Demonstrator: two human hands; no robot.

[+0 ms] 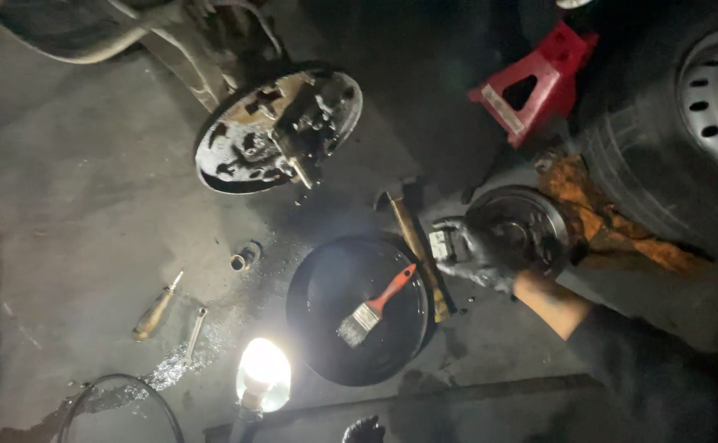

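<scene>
— What's in hand right now?

— From where I watch, my right hand, in a dark grimy glove, is on a brake drum lying on the concrete floor. The drum sits just past the fingertips, and the palm rests against its near rim. A small pale block-shaped part shows at the thumb side of that hand; I think the fingers curl round it, but the glare and the dark glove make that hard to confirm.

— And the fingers themselves?

— Bent and close together, wrapped toward the drum's edge, not spread. My left hand barely shows at the bottom edge, only a dark gloved tip, so I cannot tell how its fingers stand.

— What's around the drum?

— Just left of it a wooden-handled hammer lies along the rim of a round black pan, with a red-handled paintbrush inside the pan. A rust-coloured rag lies to the drum's right, against a tyre. A red stool stands behind. Farther left hangs the bare brake backing plate, and below it a socket, a screwdriver and a lit work lamp.
</scene>
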